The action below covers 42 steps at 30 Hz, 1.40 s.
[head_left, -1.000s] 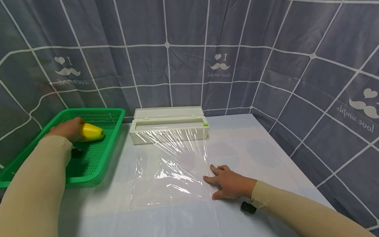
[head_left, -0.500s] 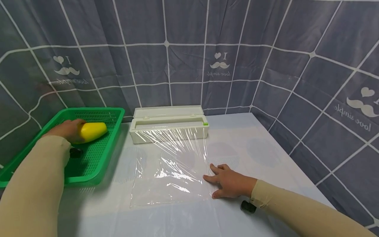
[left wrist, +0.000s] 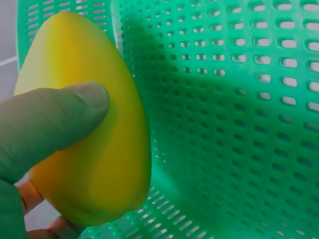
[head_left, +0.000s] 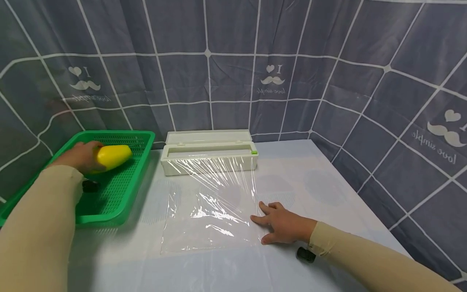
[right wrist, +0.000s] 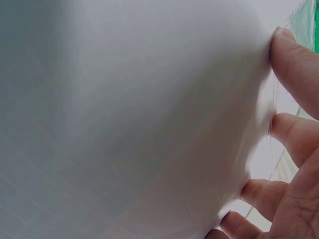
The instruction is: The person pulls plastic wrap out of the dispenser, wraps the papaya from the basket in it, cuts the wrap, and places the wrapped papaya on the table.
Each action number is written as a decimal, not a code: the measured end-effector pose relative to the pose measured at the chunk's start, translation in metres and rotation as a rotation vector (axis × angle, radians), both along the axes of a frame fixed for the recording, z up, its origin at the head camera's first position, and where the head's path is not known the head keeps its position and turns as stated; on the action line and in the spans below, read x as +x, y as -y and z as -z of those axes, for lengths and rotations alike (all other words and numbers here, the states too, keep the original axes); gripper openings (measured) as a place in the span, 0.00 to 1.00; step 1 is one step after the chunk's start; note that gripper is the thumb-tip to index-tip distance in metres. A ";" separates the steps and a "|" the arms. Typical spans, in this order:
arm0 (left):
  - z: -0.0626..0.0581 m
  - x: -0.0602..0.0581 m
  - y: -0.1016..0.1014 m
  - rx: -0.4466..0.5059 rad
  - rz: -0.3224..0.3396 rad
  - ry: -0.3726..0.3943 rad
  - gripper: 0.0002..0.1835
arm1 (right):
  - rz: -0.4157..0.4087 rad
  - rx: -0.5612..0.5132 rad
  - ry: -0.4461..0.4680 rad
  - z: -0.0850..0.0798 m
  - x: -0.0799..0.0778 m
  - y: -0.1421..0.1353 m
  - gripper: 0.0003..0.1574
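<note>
In the head view my left hand (head_left: 80,157) holds a smooth yellow papaya-like fruit (head_left: 114,156) over the green basket (head_left: 125,202). The left wrist view shows the thumb lying across the fruit (left wrist: 99,154), which tapers at the top and is greenish at its lower end. Some fingers are hidden behind it. My right hand (head_left: 286,224) has its fingers spread, fingertips pressing on the table at the right edge of a clear sheet of plastic wrap (head_left: 211,231). That sheet runs from a white wrap dispenser box (head_left: 209,165), whose lid stands raised.
A pale patterned cloth covers the table (head_left: 313,182). Grey curtain (head_left: 233,81) with white grid lines rises close behind the dispenser and along the right side. The basket stands at the left, its rim apart from the wrap.
The left hand has turned the fruit so its dark-tipped end no longer shows, and has raised it slightly. The right hand and the wrap have stayed in place.
</note>
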<state>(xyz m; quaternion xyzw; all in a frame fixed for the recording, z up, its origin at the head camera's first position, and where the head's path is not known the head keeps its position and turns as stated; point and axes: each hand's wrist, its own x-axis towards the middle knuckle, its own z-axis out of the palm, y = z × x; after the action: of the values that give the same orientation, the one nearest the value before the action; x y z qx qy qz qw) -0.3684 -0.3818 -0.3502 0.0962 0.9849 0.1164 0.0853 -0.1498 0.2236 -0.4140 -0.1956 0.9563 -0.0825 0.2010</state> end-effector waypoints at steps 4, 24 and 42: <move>-0.010 0.009 -0.003 0.020 0.007 -0.030 0.54 | -0.007 0.007 0.000 0.000 -0.001 0.000 0.47; -0.049 0.036 -0.046 0.108 0.052 -0.139 0.52 | -0.043 -0.016 -0.020 -0.001 0.001 -0.004 0.47; -0.059 0.065 -0.107 0.083 0.167 -0.208 0.46 | -0.034 -0.022 -0.010 -0.004 0.003 -0.001 0.47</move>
<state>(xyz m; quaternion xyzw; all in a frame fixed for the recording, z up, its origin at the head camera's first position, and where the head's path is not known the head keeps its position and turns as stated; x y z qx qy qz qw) -0.3031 -0.2752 -0.2911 0.1927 0.9713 0.1390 -0.0118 -0.1469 0.2244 -0.4103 -0.2143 0.9529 -0.0889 0.1954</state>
